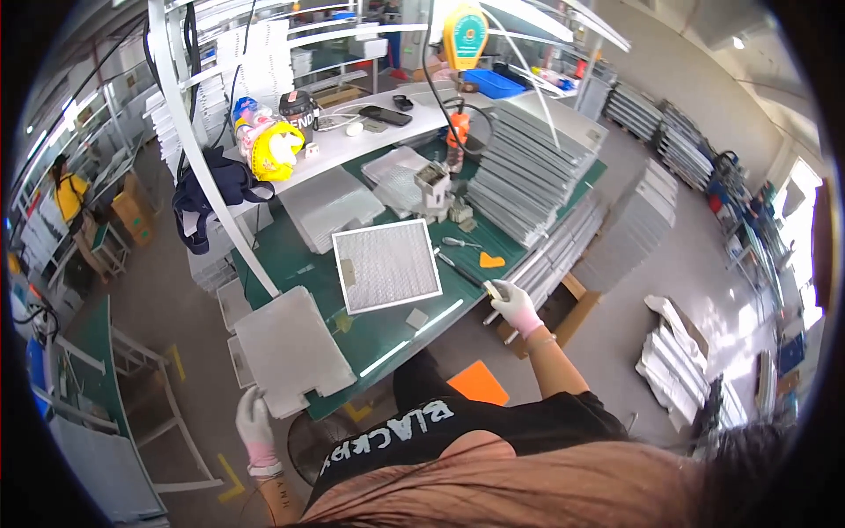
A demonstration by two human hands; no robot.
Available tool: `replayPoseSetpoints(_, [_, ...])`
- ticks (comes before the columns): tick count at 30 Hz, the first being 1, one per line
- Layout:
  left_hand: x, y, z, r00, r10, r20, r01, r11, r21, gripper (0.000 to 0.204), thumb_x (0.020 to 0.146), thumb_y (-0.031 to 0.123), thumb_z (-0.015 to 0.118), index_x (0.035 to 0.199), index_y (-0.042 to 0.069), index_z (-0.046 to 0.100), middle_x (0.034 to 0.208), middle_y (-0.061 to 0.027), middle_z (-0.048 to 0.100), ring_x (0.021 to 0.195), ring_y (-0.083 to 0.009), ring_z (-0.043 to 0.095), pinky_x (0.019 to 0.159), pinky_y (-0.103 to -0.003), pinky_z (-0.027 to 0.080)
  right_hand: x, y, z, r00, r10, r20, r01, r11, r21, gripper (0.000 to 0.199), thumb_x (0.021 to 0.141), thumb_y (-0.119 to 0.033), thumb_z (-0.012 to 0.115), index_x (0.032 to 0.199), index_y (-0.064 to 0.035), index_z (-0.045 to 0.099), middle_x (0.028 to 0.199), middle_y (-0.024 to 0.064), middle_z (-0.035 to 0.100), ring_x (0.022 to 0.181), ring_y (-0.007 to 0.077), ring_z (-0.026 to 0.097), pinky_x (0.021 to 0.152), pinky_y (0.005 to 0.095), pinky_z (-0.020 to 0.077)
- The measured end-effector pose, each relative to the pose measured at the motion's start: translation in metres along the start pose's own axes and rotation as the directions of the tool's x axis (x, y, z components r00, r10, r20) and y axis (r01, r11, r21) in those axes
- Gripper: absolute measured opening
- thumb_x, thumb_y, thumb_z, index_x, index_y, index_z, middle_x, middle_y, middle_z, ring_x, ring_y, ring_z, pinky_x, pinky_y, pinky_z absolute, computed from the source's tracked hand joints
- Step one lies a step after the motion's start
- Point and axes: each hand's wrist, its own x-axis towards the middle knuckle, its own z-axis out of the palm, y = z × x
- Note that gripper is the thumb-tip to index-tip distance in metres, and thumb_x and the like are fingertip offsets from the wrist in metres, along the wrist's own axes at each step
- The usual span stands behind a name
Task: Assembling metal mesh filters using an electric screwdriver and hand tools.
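My right hand [517,308], in a white glove with a pink cuff, is closed at the front edge of the green bench [387,339]. It pinches a small dark and yellowish thing [491,290] that I cannot make out. A slim black-handled tool [459,267] lies just beyond it. My left hand [255,427], gloved likewise, hangs low at the left, fingers stretched out beside the corner of a flat grey panel [290,348]; whether they touch is unclear. Between the hands, a white-framed mesh filter panel [392,268] lies on the bench with a tan patch at its left side.
A screwdriver [459,243], an orange-yellow piece [491,260] and a small grey square [417,318] lie around the panel. An orange power driver [458,136] hangs behind them. Stacked grey panels [528,172] stand at right, an open carton [572,321] below. A white post [216,167] rises at left.
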Motion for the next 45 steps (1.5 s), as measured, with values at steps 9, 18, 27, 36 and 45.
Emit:
replayPoseSetpoints(9, [0.182, 0.167, 0.358, 0.791, 0.563, 0.24, -0.488, 0.816, -0.309, 0.125, 0.063, 0.016, 0.088, 0.157, -0.001, 0.007, 0.159, -0.024, 0.027, 0.147, -0.0357, 0.031, 0.118, -0.047, 0.029, 0.252, 0.165, 0.047, 0.949, -0.024, 0.315, 0.217, 0.775, -0.594, 0.025, 0.087, -0.022, 0.061, 0.106, -0.0085, 0.069, 0.106, 0.0199, 0.07, 0.101, 0.0396, 0.065, 0.086, 0.0475, 0.0521])
replayPoseSetpoints(18, [0.26, 0.194, 0.495, 0.64, 0.755, -0.141, -0.768, 0.627, -0.132, 0.08, 0.074, 0.023, 0.083, 0.14, -0.003, 0.046, 0.127, -0.0202, 0.058, 0.116, -0.0301, 0.06, 0.102, -0.039, 0.047, 0.302, 0.242, 0.052, 0.733, -0.264, 0.627, 0.672, 0.422, -0.609, 0.02, 0.081, -0.025, 0.065, 0.084, -0.0057, 0.064, 0.082, 0.0177, 0.067, 0.088, 0.0379, 0.066, 0.077, 0.0495, 0.0508])
replayPoseSetpoints(27, [0.181, 0.185, 0.501, 0.711, 0.683, -0.169, -0.703, 0.69, -0.17, 0.051, 0.079, 0.009, 0.078, 0.123, 0.001, 0.052, 0.113, -0.0092, 0.058, 0.105, -0.0171, 0.061, 0.093, -0.033, 0.051, 0.275, 0.083, 0.002, 0.388, -0.922, -0.014, 0.906, 0.384, -0.18, 0.038, 0.084, -0.009, 0.068, 0.121, -0.0011, 0.063, 0.116, 0.0186, 0.065, 0.109, 0.0346, 0.062, 0.097, 0.0428, 0.0479])
replayPoseSetpoints(36, [0.053, 0.105, 0.505, 0.681, 0.717, -0.149, -0.704, 0.697, 0.134, 0.054, 0.067, 0.007, 0.079, 0.113, 0.003, 0.052, 0.117, -0.0196, 0.052, 0.11, -0.033, 0.056, 0.095, -0.041, 0.046, 0.229, -0.025, 0.003, 0.491, -0.705, 0.512, 0.435, 0.708, 0.557, 0.06, 0.088, -0.004, 0.066, 0.142, -0.0029, 0.042, 0.113, 0.0046, 0.058, 0.095, 0.0113, 0.055, 0.088, 0.0284, 0.0468])
replayPoseSetpoints(45, [0.012, 0.06, 0.479, 0.733, 0.667, -0.133, -0.661, 0.745, 0.094, 0.052, 0.063, 0.014, 0.09, 0.099, 0.005, 0.054, 0.113, -0.02, 0.055, 0.1, -0.0317, 0.062, 0.085, -0.04, 0.051, 0.174, 0.039, 0.05, 0.579, -0.626, 0.522, -0.036, 0.62, 0.784, 0.059, 0.087, 0.006, 0.055, 0.142, -0.0003, 0.036, 0.095, 0.0038, 0.056, 0.077, 0.0113, 0.056, 0.069, 0.0263, 0.0481])
